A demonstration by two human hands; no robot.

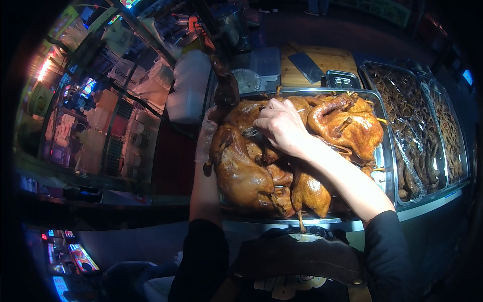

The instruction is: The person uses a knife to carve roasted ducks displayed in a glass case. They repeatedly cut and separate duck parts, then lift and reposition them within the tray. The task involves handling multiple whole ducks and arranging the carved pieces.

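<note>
1. My right hand (280, 126), seemingly bare, is curled palm-down over the glossy, amber-brown whole cooked birds (244, 178), fingers bent in among them near the far side. The fingertips are hidden, so I cannot tell whether they grip anything.
2. My left hand (205, 136), in a clear plastic glove, is at the pile's left edge, beside a dark brown, glossy bird piece (225, 85) that stands upward. I cannot tell how far it is closed, or whether it has hold of that piece.
3. The birds lie heaped in a broad, shallow silver metal tray (391, 173), one leg poking over its near rim.
4. I judge this to be a sorting or positioning step; the next move would call for firm fingers on slick skin, without tearing it.
5. Beyond the tray sits a pale yellow wooden board (334, 59) with a flat grey blade (306, 67) on it. White foam boxes (190, 93) are stacked at left; dark brown food pieces under clear film (410, 133) fill a tray at right.
6. The room is dim, with coloured lights at left and someone's legs (317, 6) beyond a dark floor (289, 30).
</note>
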